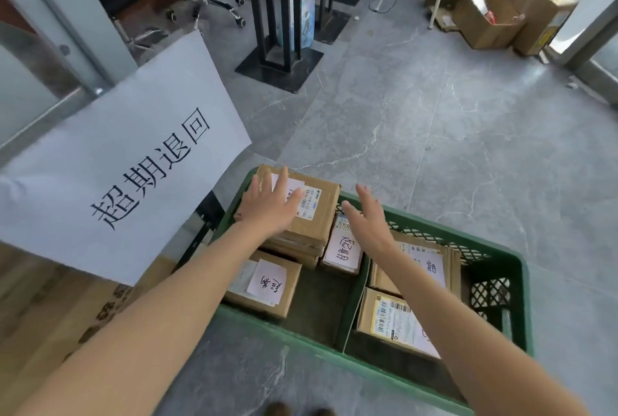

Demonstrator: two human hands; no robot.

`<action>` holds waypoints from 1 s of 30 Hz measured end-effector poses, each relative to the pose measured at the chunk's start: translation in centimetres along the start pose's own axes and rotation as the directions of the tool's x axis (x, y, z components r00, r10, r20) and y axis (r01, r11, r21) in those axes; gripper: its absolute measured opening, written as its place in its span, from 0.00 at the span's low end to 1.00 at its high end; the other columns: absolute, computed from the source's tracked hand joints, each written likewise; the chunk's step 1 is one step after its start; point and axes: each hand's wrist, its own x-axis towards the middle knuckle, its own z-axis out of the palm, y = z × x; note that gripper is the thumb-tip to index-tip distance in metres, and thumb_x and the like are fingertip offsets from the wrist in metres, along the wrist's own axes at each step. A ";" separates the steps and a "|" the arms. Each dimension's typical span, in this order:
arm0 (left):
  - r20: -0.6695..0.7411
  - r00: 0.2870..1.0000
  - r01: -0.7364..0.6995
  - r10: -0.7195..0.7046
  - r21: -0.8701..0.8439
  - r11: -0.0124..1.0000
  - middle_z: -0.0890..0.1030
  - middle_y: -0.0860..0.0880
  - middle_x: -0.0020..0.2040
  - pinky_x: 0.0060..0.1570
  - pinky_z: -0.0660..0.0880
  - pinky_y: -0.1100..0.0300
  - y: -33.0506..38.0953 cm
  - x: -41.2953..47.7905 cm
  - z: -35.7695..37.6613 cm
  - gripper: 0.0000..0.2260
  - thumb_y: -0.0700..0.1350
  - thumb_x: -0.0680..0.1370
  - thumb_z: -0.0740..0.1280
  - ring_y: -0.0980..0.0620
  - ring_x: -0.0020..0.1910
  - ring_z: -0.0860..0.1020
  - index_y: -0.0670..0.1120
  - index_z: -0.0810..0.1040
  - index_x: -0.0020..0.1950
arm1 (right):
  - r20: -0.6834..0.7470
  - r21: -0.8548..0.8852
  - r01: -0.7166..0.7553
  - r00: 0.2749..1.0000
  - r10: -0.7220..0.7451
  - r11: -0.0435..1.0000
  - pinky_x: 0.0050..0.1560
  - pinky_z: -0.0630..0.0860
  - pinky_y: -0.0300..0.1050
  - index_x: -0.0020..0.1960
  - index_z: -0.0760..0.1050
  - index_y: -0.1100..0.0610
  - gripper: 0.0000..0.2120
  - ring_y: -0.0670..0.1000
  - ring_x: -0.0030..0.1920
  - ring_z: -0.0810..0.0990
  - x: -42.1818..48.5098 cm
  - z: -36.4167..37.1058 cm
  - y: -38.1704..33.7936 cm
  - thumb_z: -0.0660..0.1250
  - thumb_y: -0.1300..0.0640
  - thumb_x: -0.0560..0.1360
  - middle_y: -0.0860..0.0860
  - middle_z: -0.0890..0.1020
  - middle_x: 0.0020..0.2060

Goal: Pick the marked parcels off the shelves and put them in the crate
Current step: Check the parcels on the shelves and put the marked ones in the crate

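A green plastic crate (495, 268) stands on the grey floor and holds several brown cardboard parcels with handwritten white notes. My left hand (272, 203) lies flat, fingers straight, on the top parcel (321, 211) of a stack in the crate's far left corner. My right hand (368, 218) hovers open just to the right of that parcel, above a smaller parcel (342, 250) with a white note. Other parcels lie at the near left (264, 283), the near right (393, 322) and the far right (431, 265).
A large white paper sign (127, 161) with black characters hangs at the left, over a cardboard box (50, 312). Black metal stands (281, 57) rise behind the crate. Open cardboard boxes (515, 14) sit at the back right, and an office chair base (217, 4) at the back left.
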 end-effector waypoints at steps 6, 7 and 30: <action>-0.061 0.980 -0.167 0.189 0.258 0.952 0.38 0.49 0.78 0.72 0.39 0.42 6.9 -5.3 -5.3 0.26 0.58 0.82 0.44 0.44 0.76 0.36 0.54 0.39 0.77 | 0.025 -0.573 0.118 0.992 -0.127 0.811 0.74 0.39 0.54 0.78 0.45 0.49 0.29 0.53 0.76 0.33 -2.4 -8.2 -8.2 0.49 0.42 0.81 0.47 0.39 0.77; -0.077 0.977 -0.173 0.200 0.261 0.950 0.39 0.49 0.78 0.72 0.39 0.42 7.7 -5.9 -6.5 0.26 0.58 0.82 0.44 0.43 0.76 0.36 0.54 0.40 0.77 | 0.013 -0.620 0.115 0.991 -0.136 0.776 0.74 0.39 0.54 0.78 0.45 0.49 0.30 0.53 0.76 0.33 -3.0 -9.4 -9.7 0.49 0.41 0.81 0.47 0.38 0.77; -0.349 0.931 0.193 -0.106 0.226 0.955 0.45 0.50 0.79 0.73 0.43 0.44 2.4 -23.5 -21.2 0.22 0.54 0.83 0.45 0.44 0.77 0.42 0.55 0.48 0.77 | 0.402 -0.744 0.497 0.867 -0.295 0.446 0.75 0.38 0.60 0.78 0.41 0.50 0.29 0.56 0.76 0.34 -15.1 -5.4 -26.9 0.43 0.41 0.81 0.50 0.38 0.77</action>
